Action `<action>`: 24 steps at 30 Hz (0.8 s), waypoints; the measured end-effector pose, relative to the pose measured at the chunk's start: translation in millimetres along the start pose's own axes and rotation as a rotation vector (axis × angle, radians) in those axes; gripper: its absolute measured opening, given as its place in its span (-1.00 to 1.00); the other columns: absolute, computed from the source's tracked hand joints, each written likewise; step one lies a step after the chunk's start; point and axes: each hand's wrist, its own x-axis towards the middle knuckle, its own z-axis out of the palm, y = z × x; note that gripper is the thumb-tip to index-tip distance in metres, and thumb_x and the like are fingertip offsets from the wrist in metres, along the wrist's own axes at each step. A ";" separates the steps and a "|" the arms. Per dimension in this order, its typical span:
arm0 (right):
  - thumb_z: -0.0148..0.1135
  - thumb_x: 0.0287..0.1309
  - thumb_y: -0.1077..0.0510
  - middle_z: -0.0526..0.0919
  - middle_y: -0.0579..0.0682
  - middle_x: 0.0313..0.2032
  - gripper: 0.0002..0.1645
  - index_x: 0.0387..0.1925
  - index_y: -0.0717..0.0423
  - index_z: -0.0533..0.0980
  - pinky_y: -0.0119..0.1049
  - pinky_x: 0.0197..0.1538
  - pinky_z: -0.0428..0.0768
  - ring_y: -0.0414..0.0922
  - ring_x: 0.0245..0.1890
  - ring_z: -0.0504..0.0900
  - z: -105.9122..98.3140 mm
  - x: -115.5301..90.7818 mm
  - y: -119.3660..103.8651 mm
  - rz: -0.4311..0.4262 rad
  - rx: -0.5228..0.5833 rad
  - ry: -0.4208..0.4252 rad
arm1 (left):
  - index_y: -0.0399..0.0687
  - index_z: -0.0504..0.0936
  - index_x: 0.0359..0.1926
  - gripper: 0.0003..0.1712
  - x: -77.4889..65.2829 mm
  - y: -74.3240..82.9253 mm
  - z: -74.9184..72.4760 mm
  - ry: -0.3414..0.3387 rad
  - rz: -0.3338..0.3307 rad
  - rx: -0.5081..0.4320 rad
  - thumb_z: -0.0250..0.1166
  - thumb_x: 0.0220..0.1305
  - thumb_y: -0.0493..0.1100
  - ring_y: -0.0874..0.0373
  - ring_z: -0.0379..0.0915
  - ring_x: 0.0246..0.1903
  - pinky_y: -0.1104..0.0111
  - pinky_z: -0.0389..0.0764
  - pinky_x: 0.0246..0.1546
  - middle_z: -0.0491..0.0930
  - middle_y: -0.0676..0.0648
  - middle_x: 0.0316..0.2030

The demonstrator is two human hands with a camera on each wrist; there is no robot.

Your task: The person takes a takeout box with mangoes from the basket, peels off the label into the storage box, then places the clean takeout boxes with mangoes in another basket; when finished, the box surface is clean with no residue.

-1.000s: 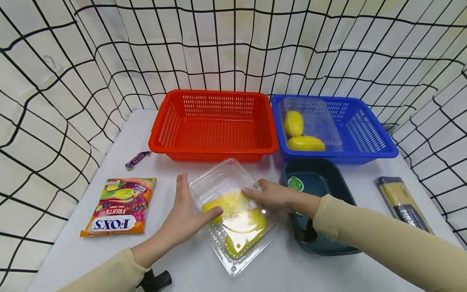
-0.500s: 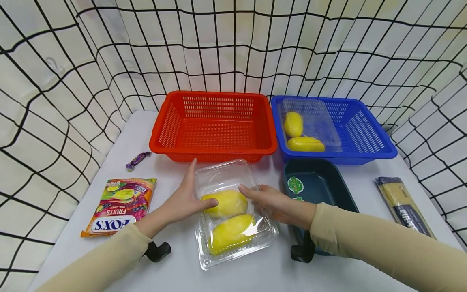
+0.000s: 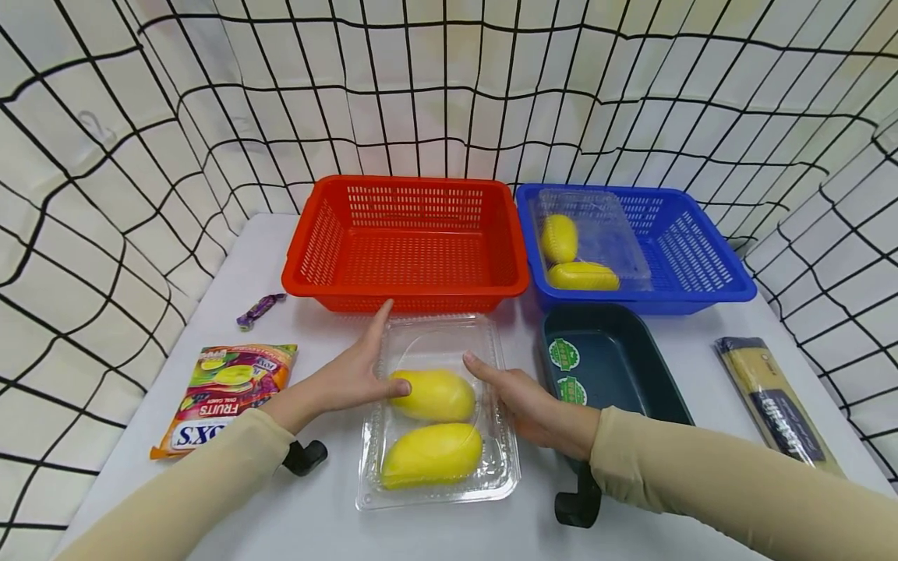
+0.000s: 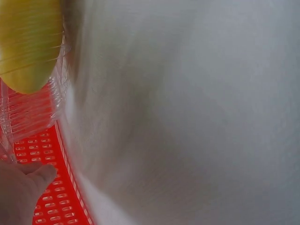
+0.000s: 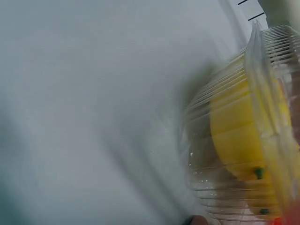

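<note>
In the head view, a clear plastic clamshell box (image 3: 438, 339) with two yellow mangoes (image 3: 433, 456) in it is in front of the red basket. My left hand (image 3: 344, 378) holds its left side, thumb laid over the lid and index finger stretched forward. On the opposite side my right hand (image 3: 536, 405) grips the edge, thumb on top and the other fingers mostly hidden beside the box. The left wrist view catches a mango (image 4: 30, 44) through the plastic. In the right wrist view, the ribbed box wall (image 5: 201, 173) stands beside a blurred white surface.
The red basket (image 3: 403, 300) and blue basket (image 3: 708, 296) stand at the back; the blue one holds another mango box (image 3: 610, 226). A dark green tray (image 3: 603, 351) is at the right, beside a noodle-like packet (image 3: 775, 401). Left lie a candy bag (image 3: 238, 386) and wrapped candy (image 3: 259, 310).
The box has turned from a diagonal pose to nearly square with the red basket, and shifted slightly left. My left hand has come from apart to hold its left side.
</note>
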 end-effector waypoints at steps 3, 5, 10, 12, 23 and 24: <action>0.13 0.33 -0.37 0.10 0.33 0.48 0.18 0.53 0.40 -0.05 0.28 0.55 0.15 0.27 0.43 0.17 -0.4 -0.3 -0.6 0.005 -0.002 -0.016 | -0.01 -0.50 0.63 0.54 -0.1 -0.6 0.1 0.001 0.006 0.006 0.41 0.09 0.44 -0.38 -0.33 0.60 -0.35 -0.05 0.48 -0.38 -0.29 0.64; 0.13 0.33 -0.39 0.12 0.35 0.47 0.18 0.54 0.37 -0.05 0.29 0.50 0.25 0.28 0.40 0.23 -1.0 0.4 -0.9 0.009 0.003 -0.031 | -0.03 -0.50 0.63 0.53 -0.6 -1.0 0.2 0.006 0.009 0.011 0.39 0.10 0.45 -0.38 -0.32 0.60 -0.33 -0.04 0.49 -0.38 -0.30 0.64; 0.11 0.34 -0.40 0.28 0.34 0.37 0.11 0.50 0.33 0.04 0.22 0.34 0.52 0.19 0.24 0.46 -1.2 2.1 0.2 0.020 0.028 -0.047 | -0.12 -0.47 0.62 0.40 -2.4 0.5 -0.5 0.042 0.011 0.073 0.30 0.26 0.39 -0.34 -0.27 0.61 -0.25 -0.04 0.54 -0.35 -0.30 0.64; 0.10 0.34 -0.40 0.30 0.34 0.35 0.10 0.50 0.34 0.05 0.19 0.30 0.57 0.16 0.19 0.51 -0.7 2.0 0.8 0.013 0.032 -0.042 | -0.19 -0.39 0.63 0.31 -3.8 3.3 -1.6 0.082 0.016 0.148 0.23 0.34 0.36 -0.34 -0.22 0.60 -0.22 -0.02 0.55 -0.28 -0.32 0.63; 0.10 0.33 -0.41 0.24 0.37 0.39 0.13 0.49 0.37 0.03 0.23 0.24 0.59 0.21 0.22 0.49 0.1 1.6 2.0 0.001 0.031 -0.013 | -0.34 0.38 0.27 -0.19 -8.7 18.2 -44.4 0.480 0.130 0.486 0.31 0.32 0.22 -0.19 0.43 0.06 -0.06 0.58 0.04 0.48 -0.32 0.09; 0.11 0.33 -0.41 0.24 0.37 0.39 0.13 0.48 0.37 0.03 0.23 0.24 0.59 0.20 0.21 0.50 0.0 1.5 2.3 0.002 0.031 -0.014 | -0.36 0.39 0.26 -0.18 -6.0 17.2 -52.1 0.511 0.141 0.513 0.34 0.28 0.21 -0.22 0.40 0.08 -0.08 0.55 0.07 0.47 -0.35 0.11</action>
